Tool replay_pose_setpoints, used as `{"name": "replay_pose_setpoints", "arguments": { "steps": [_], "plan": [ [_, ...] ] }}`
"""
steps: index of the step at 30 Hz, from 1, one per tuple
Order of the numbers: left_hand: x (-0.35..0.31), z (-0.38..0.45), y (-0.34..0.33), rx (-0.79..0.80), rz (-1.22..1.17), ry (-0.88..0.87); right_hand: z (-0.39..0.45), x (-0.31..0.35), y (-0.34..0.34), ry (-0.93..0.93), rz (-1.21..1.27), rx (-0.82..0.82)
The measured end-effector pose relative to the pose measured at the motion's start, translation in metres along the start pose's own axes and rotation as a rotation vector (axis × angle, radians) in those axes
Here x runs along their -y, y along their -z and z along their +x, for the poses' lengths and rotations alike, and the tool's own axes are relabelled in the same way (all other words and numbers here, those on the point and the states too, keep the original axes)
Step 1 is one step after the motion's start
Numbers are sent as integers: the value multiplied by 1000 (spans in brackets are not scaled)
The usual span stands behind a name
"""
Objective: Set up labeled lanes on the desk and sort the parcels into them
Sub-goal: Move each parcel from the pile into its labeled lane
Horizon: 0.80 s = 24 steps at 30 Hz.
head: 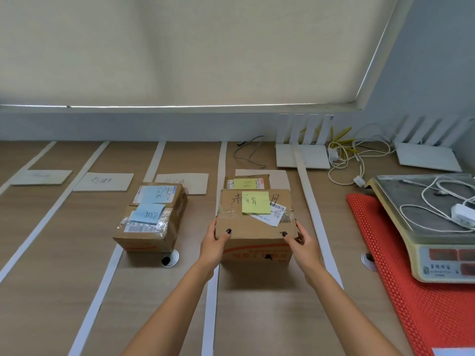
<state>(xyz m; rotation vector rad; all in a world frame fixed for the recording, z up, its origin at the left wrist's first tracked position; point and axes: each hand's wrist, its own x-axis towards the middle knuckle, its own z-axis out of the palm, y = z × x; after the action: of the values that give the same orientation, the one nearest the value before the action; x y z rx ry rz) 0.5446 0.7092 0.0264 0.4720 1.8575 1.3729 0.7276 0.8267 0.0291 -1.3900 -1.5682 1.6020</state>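
The wooden table [257,317] runs across the whole lower view, divided into lanes by long white tape strips [43,222] that run from the near edge toward the wall. At the far end of each lane lies a pale label card [102,181] with handwriting too faint to read. On the right, a red mesh mat [401,291] carries a weighing scale [437,240], with a white cable and charger [460,217] coiled on its platform. Two white routers [303,155] stand against the wall amid loose cables. In the rightmost taped lane sits the large cardboard parcel [254,227], topped with a yellow-green sticky note [255,202] and a shipping label; a smaller parcel [246,183] with its own yellow-green note lies just behind it, touching or nearly so. One lane to the left, two parcels [151,222] with blue sticky notes lie together, the farther one apparently propped on the nearer. The left hand [216,242] holds the large parcel's left near corner, thumb on top; the right hand [300,242] holds the right near corner the same way, so each grip is grasping the box.
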Motion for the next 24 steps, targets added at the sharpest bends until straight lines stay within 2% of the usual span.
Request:
{"name": "replay_pose_setpoints", "arguments": {
  "steps": [6,12,24],
  "plan": [
    [-4,2,-2,-12,45,-19,6,1,-4,-3,-22,-32],
    [-16,-26,6,-85,6,36,-22,9,4,-58,-66,-134],
    [-34,-123,52,-106,111,-70,-140,25,4,-34,-145,12]
  ]
}}
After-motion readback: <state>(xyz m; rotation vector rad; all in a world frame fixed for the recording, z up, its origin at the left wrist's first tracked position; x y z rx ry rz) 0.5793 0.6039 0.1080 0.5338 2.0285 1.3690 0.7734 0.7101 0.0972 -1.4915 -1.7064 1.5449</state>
